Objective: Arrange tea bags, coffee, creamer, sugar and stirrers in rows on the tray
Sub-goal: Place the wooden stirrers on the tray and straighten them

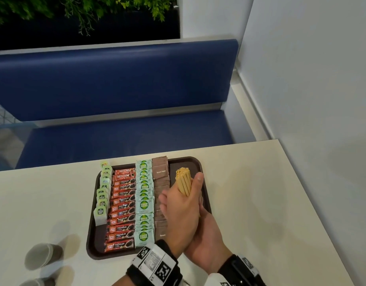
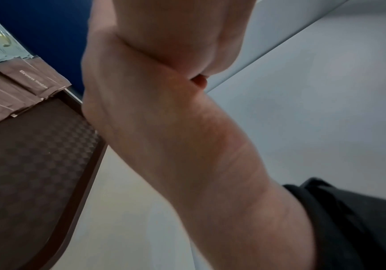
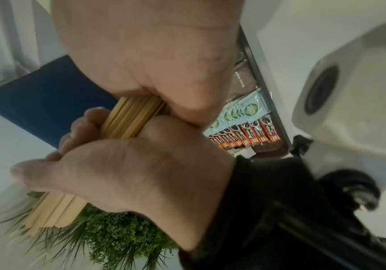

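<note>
2 hands [image 1: 183,211] grip flat wooden stirrers [image 1: 184,181] above the checker-textured tray [image 1: 93,242].

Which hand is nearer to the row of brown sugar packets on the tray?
The left hand. It grips the stirrers right beside the brown sugar packets, partly over them. The right hand grips the same bundle from the far side, farther from the packets.
</note>
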Tool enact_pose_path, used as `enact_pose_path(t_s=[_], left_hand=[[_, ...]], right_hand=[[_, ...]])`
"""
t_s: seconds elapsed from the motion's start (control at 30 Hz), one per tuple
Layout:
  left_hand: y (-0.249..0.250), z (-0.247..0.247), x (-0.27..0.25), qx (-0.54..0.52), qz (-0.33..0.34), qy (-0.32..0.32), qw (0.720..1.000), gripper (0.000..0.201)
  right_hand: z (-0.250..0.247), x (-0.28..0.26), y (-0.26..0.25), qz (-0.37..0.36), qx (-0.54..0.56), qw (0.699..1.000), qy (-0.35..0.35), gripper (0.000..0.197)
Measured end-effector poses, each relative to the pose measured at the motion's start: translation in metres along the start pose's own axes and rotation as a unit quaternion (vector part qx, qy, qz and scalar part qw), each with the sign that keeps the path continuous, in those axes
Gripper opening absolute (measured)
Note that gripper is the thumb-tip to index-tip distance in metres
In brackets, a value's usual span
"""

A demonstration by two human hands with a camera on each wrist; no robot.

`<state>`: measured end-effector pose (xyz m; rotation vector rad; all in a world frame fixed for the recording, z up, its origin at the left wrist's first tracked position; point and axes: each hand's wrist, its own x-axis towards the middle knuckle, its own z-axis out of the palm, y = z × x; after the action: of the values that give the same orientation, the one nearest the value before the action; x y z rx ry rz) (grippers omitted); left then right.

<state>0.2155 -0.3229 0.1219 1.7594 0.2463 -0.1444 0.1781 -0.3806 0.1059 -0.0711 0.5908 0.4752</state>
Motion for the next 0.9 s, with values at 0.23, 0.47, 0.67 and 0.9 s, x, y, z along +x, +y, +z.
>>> enact_pose_path(t_s=[0.23, 0.47, 0.67, 0.9], left_hand=[[0.003, -0.001, 0.002, -0.112, -0.077, 0.003, 0.991, 0.043], [-0.024, -0.008, 0.013, -0.142, -0.206, -0.036, 0.967, 0.039], [-0.028, -0.003, 0.022, -0.089, -0.239, -0.087, 0.963, 0.035], [-0.04, -0.017, 0.037, -0.079, -0.268, -0.179, 0.943, 0.045]], right_hand=[[-0.021, -0.002, 0.003, -0.024, -0.101, 0.992, 0.071, 0.057], [-0.024, -0.016, -0.038, -0.131, -0.606, 0.778, 0.099, 0.036], [-0.011, -0.009, -0.051, -0.045, -0.65, 0.756, 0.062, 0.029], [-0.014, 0.003, -0.049, -0.01, -0.484, 0.874, 0.041, 0.039]])
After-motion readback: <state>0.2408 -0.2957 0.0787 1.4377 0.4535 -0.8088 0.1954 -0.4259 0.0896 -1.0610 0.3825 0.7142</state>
